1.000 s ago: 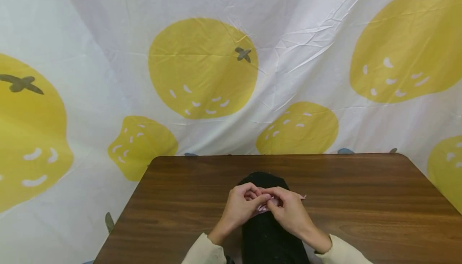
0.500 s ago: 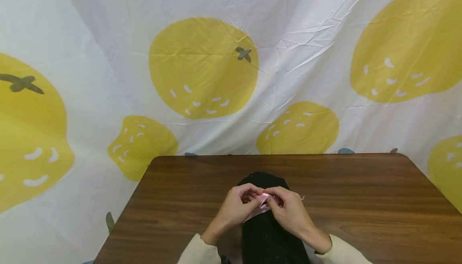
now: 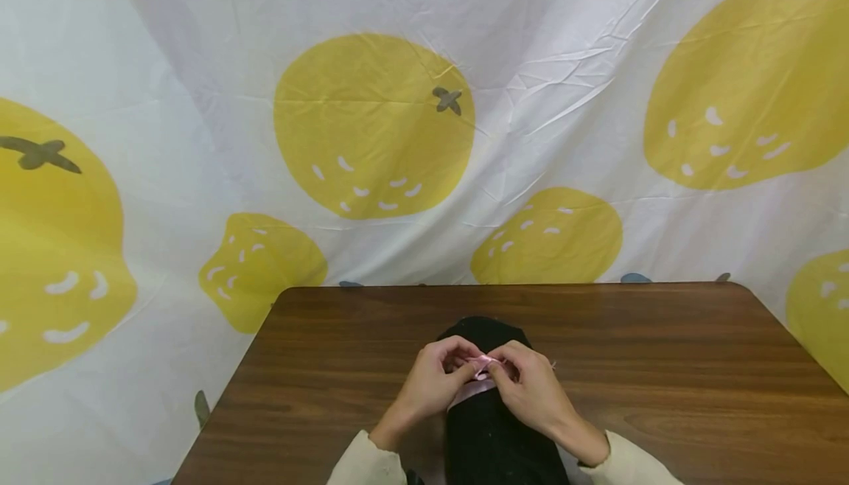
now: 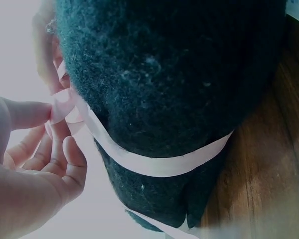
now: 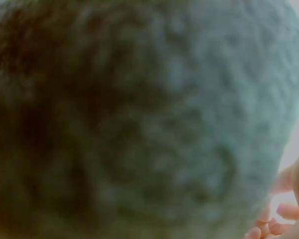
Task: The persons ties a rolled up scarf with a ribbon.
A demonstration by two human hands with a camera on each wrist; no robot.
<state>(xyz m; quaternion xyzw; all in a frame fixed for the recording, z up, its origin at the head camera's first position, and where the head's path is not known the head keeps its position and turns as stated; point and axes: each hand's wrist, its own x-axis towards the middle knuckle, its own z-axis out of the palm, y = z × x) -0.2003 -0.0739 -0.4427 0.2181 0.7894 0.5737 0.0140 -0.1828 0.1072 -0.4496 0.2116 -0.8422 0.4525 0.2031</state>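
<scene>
A rolled bundle of fuzzy black cloth (image 3: 500,433) lies lengthwise before me on the table. Around it runs a pink satin ribbon (image 4: 159,165), one flat band crossing the cloth in the left wrist view. My left hand (image 3: 434,382) pinches the ribbon between thumb and fingertip on top of the bundle. Close beside it, my right hand (image 3: 533,389) pinches another part, with a small crossed fold of ribbon between both sets of fingertips. Blurred cloth fills most of the right wrist view, some fingers (image 5: 289,211) showing at its lower right.
The brown wood-grain table (image 3: 663,367) extends to both sides of the bundle. Behind its far edge hangs a white curtain (image 3: 219,138) printed with yellow lemons. A second stretch of ribbon shows low on the bundle in the left wrist view.
My left hand has shifted slightly left, baring more ribbon between the fingertips and a band below them. The ribbon tail past my right hand shows less. The bundle stays put.
</scene>
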